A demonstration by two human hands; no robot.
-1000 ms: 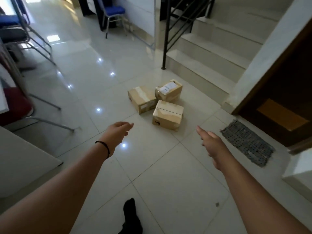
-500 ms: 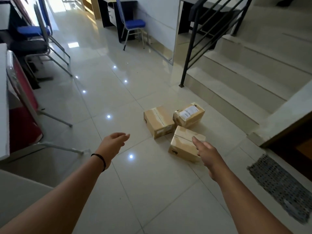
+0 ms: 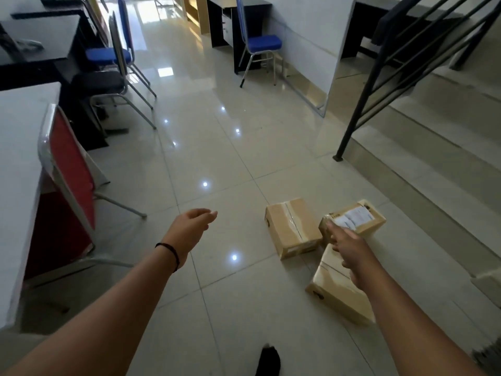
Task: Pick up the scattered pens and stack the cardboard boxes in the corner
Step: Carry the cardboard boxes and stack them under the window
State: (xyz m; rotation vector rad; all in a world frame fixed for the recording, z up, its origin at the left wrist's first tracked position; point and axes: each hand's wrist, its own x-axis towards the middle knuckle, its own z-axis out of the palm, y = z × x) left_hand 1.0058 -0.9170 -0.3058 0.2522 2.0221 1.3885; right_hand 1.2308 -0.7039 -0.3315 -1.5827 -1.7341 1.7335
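Three boxes on the floor by the stairs, both hands out and holding nothing

The tiled floor [image 3: 230, 164] took up most of the shot, with the staircase [image 3: 433, 147] on the right and a red chair [image 3: 67, 169] tucked against a desk [image 3: 19, 147] on the left. Three cardboard boxes sat bunched together near the bottom step: a near box [image 3: 336, 291], a taped box [image 3: 292, 226] and a labelled box [image 3: 357, 217]. The right hand [image 3: 352, 248] reached over them, fingers loosely extended, empty; whether it touched one was hard to tell. The left hand [image 3: 192, 232] hung open over bare tile, well apart from them. No pens could be made out.
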